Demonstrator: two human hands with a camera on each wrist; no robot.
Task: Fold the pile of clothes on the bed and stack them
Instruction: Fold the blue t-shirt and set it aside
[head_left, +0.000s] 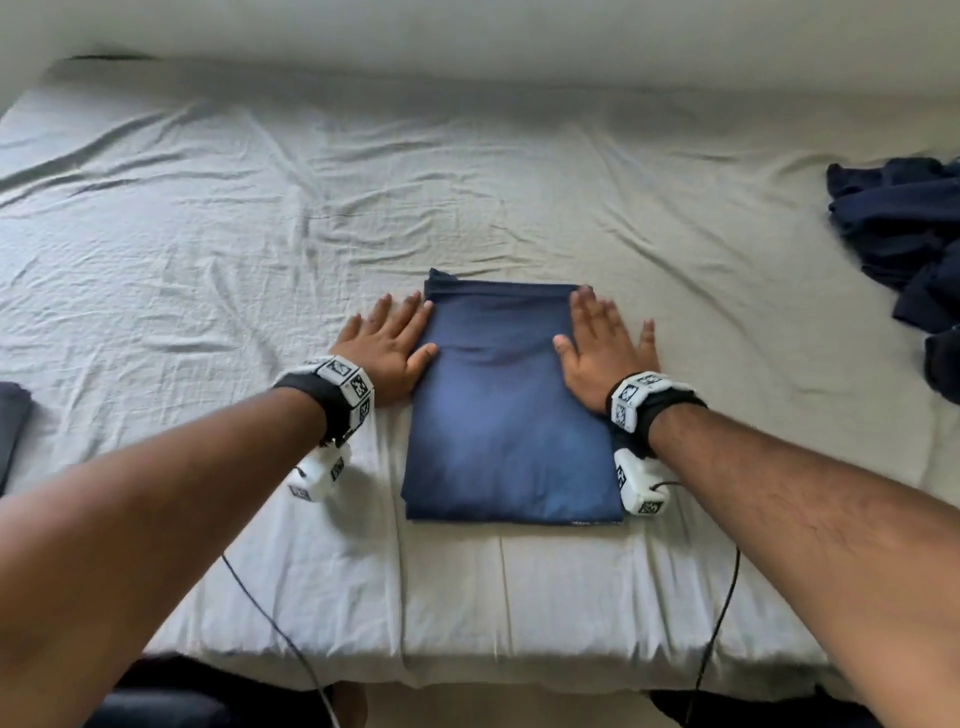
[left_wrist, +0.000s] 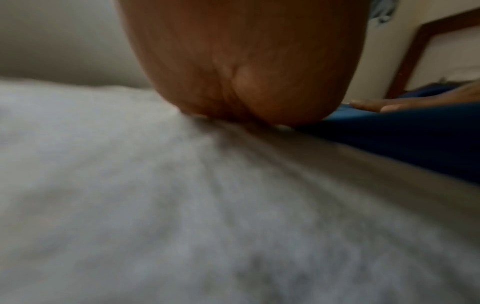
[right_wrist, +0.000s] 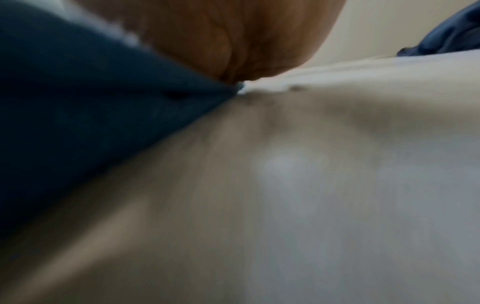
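Note:
A navy garment (head_left: 506, 410), folded into a flat rectangle, lies on the bed near its front edge. My left hand (head_left: 387, 345) lies flat with straight fingers along the garment's left edge, thumb on the fabric. My right hand (head_left: 605, 348) presses flat on the upper right part of the garment, fingers spread. In the left wrist view the heel of my left hand (left_wrist: 241, 67) rests on the sheet beside the blue cloth (left_wrist: 405, 135). The right wrist view shows my right palm (right_wrist: 228, 39) at the edge of the navy fabric (right_wrist: 85, 107).
A loose pile of dark blue clothes (head_left: 904, 249) sits at the bed's right edge. A dark folded item (head_left: 11, 426) lies at the left edge. The wrinkled light sheet (head_left: 260, 208) covers the bed. Cables (head_left: 270, 618) hang from both wrist cameras.

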